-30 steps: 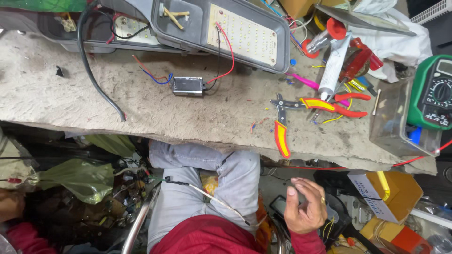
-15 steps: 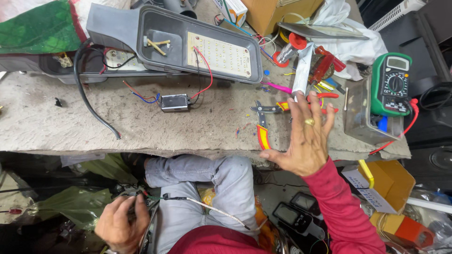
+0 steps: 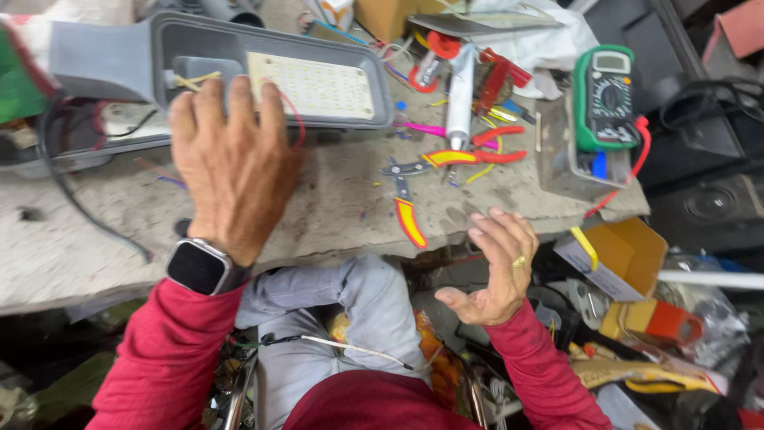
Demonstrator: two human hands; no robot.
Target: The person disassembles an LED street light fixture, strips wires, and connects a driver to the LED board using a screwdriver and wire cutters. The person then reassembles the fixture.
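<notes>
Street-lamp housing (image 3: 119,56), grey and lying open on the workbench (image 3: 334,207), sits under the fingertips of the left hand (image 3: 231,159): that hand is spread flat, palm down, fingers wide, gripping nothing, its fingertips resting on the housing's near rim and on the edge of the pale LED panel (image 3: 310,84) set inside the shell. Seen from the left hand, the housing runs from about ten o'clock round to two o'clock, with the panel at one o'clock. A red wire (image 3: 296,119) curls off the panel just beside the hand's little-finger side. On the wrist at six o'clock sits a dark square watch (image 3: 195,267) above a red sleeve (image 3: 167,358). The right hand (image 3: 493,271) hangs at the front edge of the bench, at four o'clock from the left hand and well apart from the housing; it is loosely open, palm turned up and inward, holding nothing, a ring on one finger. At eleven o'clock from it lie pliers with orange and yellow grips (image 3: 410,215), and at one o'clock, farther out, a green multimeter (image 3: 606,95) on a clear box (image 3: 557,159)
</notes>
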